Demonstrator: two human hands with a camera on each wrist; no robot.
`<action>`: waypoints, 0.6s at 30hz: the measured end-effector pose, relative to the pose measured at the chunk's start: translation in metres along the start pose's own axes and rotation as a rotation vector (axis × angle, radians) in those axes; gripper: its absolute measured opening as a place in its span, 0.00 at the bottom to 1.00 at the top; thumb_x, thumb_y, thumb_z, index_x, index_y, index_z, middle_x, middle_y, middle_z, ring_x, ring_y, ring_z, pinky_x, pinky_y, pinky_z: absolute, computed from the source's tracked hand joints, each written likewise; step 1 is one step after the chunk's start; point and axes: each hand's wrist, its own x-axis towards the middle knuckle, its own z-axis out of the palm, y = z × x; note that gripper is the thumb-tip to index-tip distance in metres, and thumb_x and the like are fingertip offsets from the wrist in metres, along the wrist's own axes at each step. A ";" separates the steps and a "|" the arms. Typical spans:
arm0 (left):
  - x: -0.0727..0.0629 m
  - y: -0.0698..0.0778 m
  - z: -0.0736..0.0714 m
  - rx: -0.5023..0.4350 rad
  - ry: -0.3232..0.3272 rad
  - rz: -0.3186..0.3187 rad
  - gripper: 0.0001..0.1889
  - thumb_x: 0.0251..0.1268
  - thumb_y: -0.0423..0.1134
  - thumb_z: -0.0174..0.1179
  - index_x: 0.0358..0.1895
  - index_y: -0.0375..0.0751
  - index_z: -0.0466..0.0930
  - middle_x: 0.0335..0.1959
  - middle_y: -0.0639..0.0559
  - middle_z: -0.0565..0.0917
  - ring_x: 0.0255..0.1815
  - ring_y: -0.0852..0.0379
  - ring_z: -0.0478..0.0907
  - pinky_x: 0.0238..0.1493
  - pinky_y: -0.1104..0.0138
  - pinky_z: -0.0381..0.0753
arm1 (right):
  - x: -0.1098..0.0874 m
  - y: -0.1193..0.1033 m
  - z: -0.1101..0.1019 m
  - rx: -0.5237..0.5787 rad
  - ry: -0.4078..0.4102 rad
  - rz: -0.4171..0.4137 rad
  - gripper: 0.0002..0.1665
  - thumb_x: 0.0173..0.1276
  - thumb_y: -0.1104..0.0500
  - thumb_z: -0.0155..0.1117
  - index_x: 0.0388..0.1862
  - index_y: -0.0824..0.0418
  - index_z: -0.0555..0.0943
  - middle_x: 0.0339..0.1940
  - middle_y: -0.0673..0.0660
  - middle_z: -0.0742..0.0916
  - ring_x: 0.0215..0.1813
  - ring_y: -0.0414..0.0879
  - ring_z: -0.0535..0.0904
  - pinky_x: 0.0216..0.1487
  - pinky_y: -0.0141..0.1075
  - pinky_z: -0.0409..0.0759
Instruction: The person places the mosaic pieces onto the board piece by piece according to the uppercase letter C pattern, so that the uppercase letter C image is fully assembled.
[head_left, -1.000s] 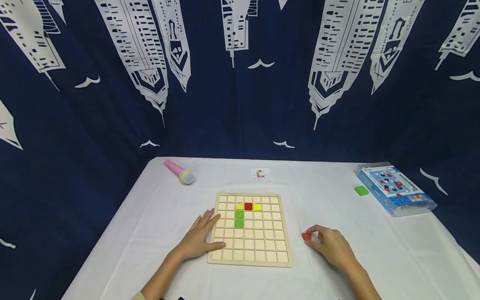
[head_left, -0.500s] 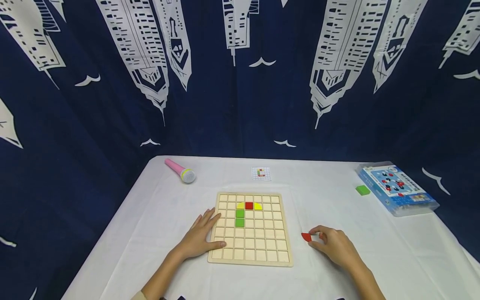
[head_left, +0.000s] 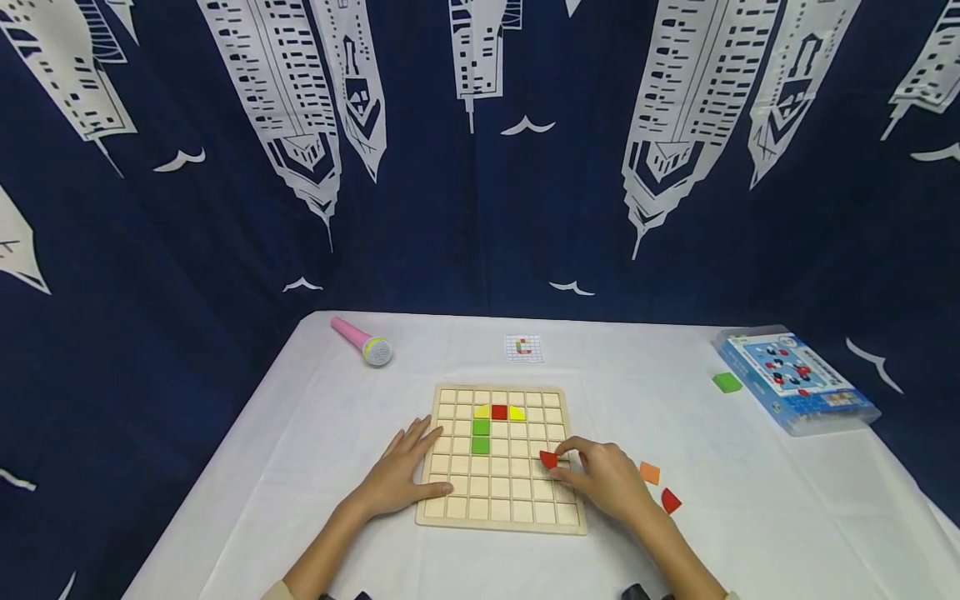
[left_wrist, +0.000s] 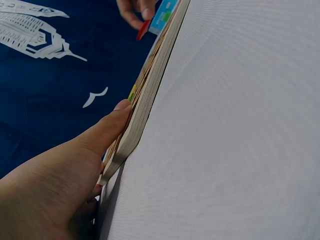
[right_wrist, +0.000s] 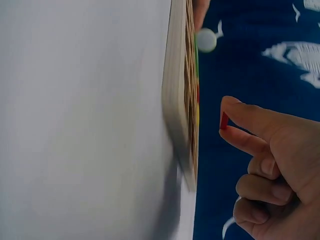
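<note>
A square wooden grid board (head_left: 510, 527) lies on the white table. My left hand (head_left: 396, 477) rests on its left edge, fingers spread and thumb across the lower left cells. Between thumb and index finger my right hand (head_left: 603, 477) pinches a red quarter-circle tile (head_left: 549, 459) over the board's right part; the right wrist view shows this red tile (right_wrist: 224, 120) held clear of the surface. Set in the grid are a red square tile (head_left: 499, 412), a yellow tile (head_left: 482, 412) and another yellow tile (head_left: 517, 413) flanking it, and two green square tiles (head_left: 481, 437) below the left one.
Right of the board lie an orange tile (head_left: 649, 473) and another red tile (head_left: 670, 501). Farther back are a green tile (head_left: 727, 382) and a blue boxed set (head_left: 795, 379). A pattern card (head_left: 523, 349) and a pink microphone (head_left: 360, 340) lie beyond the board.
My right hand has carried the red tile leftward from the table to over the board. The orange tile and another red tile have come into view behind it. My left hand stays put.
</note>
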 end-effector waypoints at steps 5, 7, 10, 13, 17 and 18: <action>0.001 -0.001 0.001 0.009 -0.005 -0.005 0.48 0.50 0.67 0.58 0.71 0.42 0.56 0.73 0.44 0.49 0.73 0.48 0.41 0.70 0.54 0.39 | 0.014 -0.027 0.022 0.002 0.012 -0.098 0.14 0.50 0.48 0.73 0.34 0.51 0.82 0.07 0.41 0.62 0.14 0.32 0.52 0.14 0.27 0.54; 0.001 -0.001 0.002 0.015 -0.009 -0.005 0.48 0.50 0.68 0.58 0.71 0.43 0.55 0.73 0.45 0.49 0.73 0.49 0.41 0.70 0.54 0.39 | 0.018 -0.035 0.030 -0.002 0.004 -0.121 0.14 0.51 0.48 0.73 0.34 0.52 0.83 0.07 0.40 0.63 0.14 0.32 0.53 0.13 0.26 0.54; 0.000 -0.001 0.001 0.013 -0.007 -0.002 0.48 0.50 0.68 0.58 0.71 0.42 0.56 0.73 0.44 0.49 0.73 0.48 0.41 0.70 0.54 0.40 | 0.023 -0.046 0.040 0.006 -0.024 -0.140 0.15 0.52 0.48 0.72 0.35 0.54 0.83 0.08 0.40 0.65 0.14 0.32 0.54 0.13 0.27 0.56; 0.000 -0.001 0.000 0.012 -0.005 -0.001 0.48 0.51 0.68 0.57 0.71 0.42 0.56 0.73 0.44 0.49 0.73 0.48 0.41 0.70 0.53 0.40 | 0.029 -0.053 0.047 0.007 -0.046 -0.158 0.15 0.53 0.48 0.71 0.36 0.55 0.83 0.08 0.40 0.69 0.15 0.33 0.57 0.14 0.28 0.60; 0.000 -0.001 0.000 0.008 -0.005 0.004 0.47 0.51 0.67 0.57 0.70 0.41 0.56 0.73 0.43 0.50 0.73 0.47 0.42 0.70 0.52 0.41 | 0.034 -0.056 0.054 -0.021 -0.037 -0.172 0.15 0.52 0.49 0.72 0.35 0.56 0.83 0.16 0.45 0.81 0.20 0.36 0.71 0.20 0.30 0.71; 0.000 -0.001 0.000 0.006 -0.004 0.004 0.47 0.51 0.67 0.57 0.70 0.41 0.56 0.73 0.43 0.50 0.73 0.47 0.42 0.70 0.52 0.41 | 0.035 -0.057 0.056 -0.029 -0.035 -0.172 0.15 0.52 0.49 0.72 0.35 0.56 0.84 0.19 0.47 0.83 0.23 0.37 0.75 0.22 0.31 0.74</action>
